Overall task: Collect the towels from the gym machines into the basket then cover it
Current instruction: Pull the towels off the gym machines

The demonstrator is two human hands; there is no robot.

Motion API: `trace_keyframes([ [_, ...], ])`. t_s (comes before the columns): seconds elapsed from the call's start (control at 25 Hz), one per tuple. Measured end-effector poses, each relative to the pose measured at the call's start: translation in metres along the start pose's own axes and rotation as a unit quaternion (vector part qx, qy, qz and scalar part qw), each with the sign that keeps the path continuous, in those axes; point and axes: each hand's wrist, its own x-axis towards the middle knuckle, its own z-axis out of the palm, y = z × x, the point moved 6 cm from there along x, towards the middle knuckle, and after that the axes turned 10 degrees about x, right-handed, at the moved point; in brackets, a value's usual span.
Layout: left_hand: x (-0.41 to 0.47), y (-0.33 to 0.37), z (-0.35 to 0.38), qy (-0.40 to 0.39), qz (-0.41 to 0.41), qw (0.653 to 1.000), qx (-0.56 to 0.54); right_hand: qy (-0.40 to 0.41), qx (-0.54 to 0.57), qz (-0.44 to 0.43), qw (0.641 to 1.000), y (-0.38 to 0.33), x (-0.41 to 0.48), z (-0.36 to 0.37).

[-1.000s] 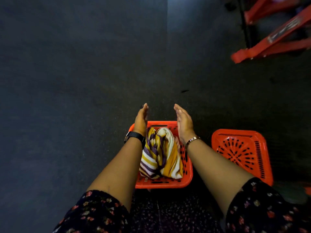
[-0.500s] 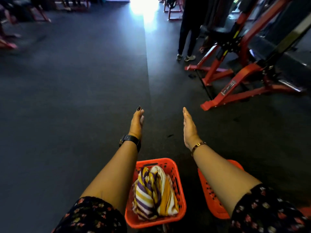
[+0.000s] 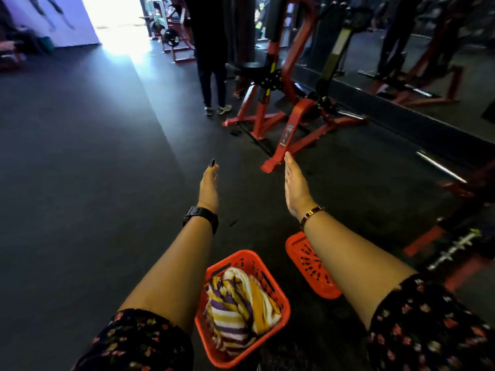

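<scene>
The left hand [image 3: 209, 184] and the right hand [image 3: 294, 183] are both stretched forward at arm's length, fingers straight and laid together, palms turned toward each other, and neither holds anything. Below the forearms, close to the person's body, the orange basket [image 3: 271, 277] stands on the dark floor [image 3: 93, 183] with one striped towel [image 3: 235, 303], purple, yellow and white, bundled inside it and rising a little above the rim. The basket is uncovered: its orange perforated lid [image 3: 313, 271] lies on the floor just beside it on the right, partly hidden under the right forearm. Farther out stands a red gym machine [image 3: 284, 113], with another person [image 3: 211, 62] next to it; no towel can be made out on its frame from here. So one towel appears collected, any others are yet to be found, and the covering step is not done.
</scene>
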Motion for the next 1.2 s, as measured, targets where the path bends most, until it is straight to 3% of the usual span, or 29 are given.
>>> trace_keyframes([
  [0.24,-0.041,0.001,0.111,-0.141,-0.012,0.990,0.004,0.154,-0.022,-0.056,0.986,-0.049,-0.072,-0.105],
  [0.48,-0.099,0.008,0.228,-0.271,-0.007,0.962,0.018,0.246,-0.012,-0.116,0.962,-0.111,-0.148,-0.196],
  [0.84,-0.311,-0.005,0.431,-0.482,-0.028,0.875,0.035,0.405,0.025,-0.190,0.894,-0.202,-0.355,-0.351],
  [1.08,-0.472,-0.033,0.539,-0.576,-0.040,0.816,0.030,0.513,-0.044,-0.227,0.827,-0.243,-0.510,-0.457],
  [1.2,-0.565,-0.052,0.574,-0.637,-0.047,0.768,0.039,0.571,-0.048,-0.236,0.785,-0.251,-0.598,-0.497],
])
